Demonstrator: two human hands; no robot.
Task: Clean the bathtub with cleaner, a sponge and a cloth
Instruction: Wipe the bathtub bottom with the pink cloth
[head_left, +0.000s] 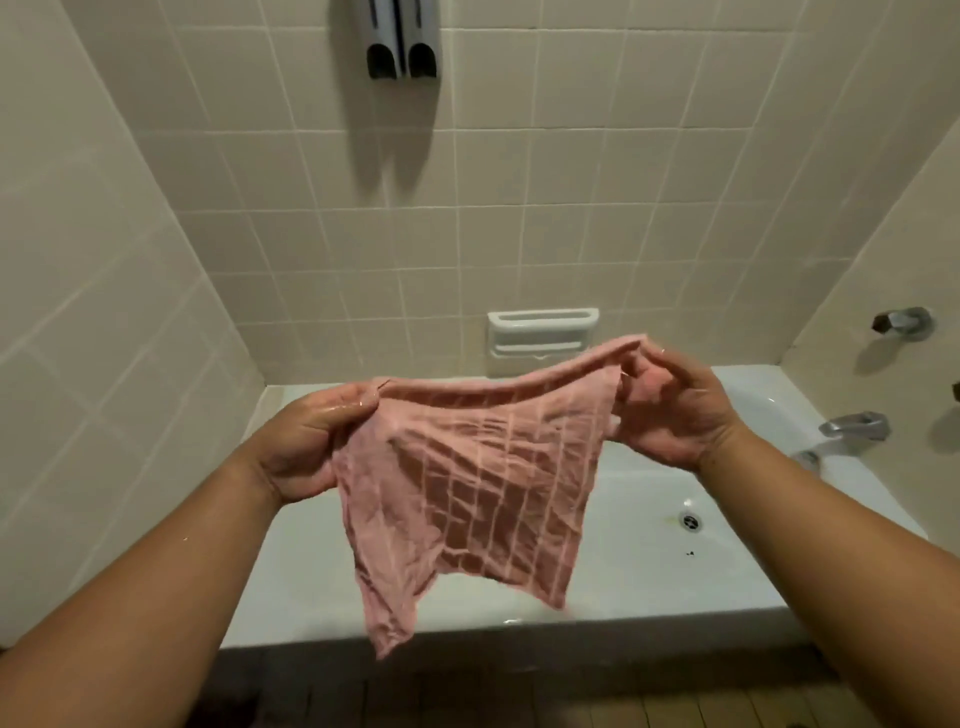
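**A:** Beige-tiled bathroom, white enamel bathtub (675, 582) below. How far along?

**B:** Late, I'd judge. The tub looks wet, with dark specks by the round metal drain (690, 521), so wiping is left.

**A:** Count?

**B:** One thin pink checked cloth (467, 483), spread in the air above the tub. The left hand (306, 447) pinches one top corner and the right hand (670, 410) the other. No sponge or cleaner in view.

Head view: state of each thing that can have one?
pink cloth, spread open, hanging in the air above the tub, creased
left hand, pinches the cloth's top left corner, looks wet
right hand, pinches the top right corner
bathtub, wet glints on the near rim
drain, unplugged
tub spout, no water running
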